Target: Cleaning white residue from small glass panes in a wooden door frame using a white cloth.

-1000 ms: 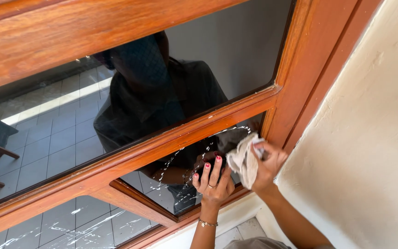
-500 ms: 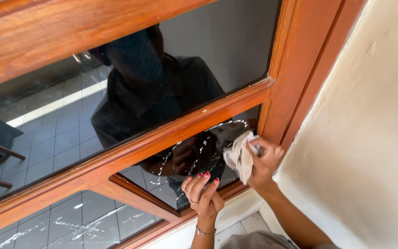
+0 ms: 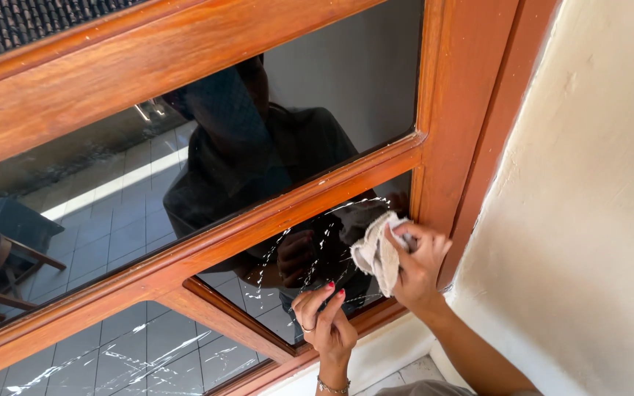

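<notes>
R hand (image 3: pixel 418 265) grips a bunched pale cloth (image 3: pixel 374 253), pressed to the small glass pane (image 3: pixel 310 257) near its right edge, by the wooden frame (image 3: pixel 434 169). L hand (image 3: pixel 326 317) holds nothing, fingers loosely curled, tips at the pane's lower part. Judged partway: white streaks remain across the pane's middle and on the lower-left pane (image 3: pixel 126 356). Cloth hangs roughly upright, long axis top-to-bottom.
</notes>
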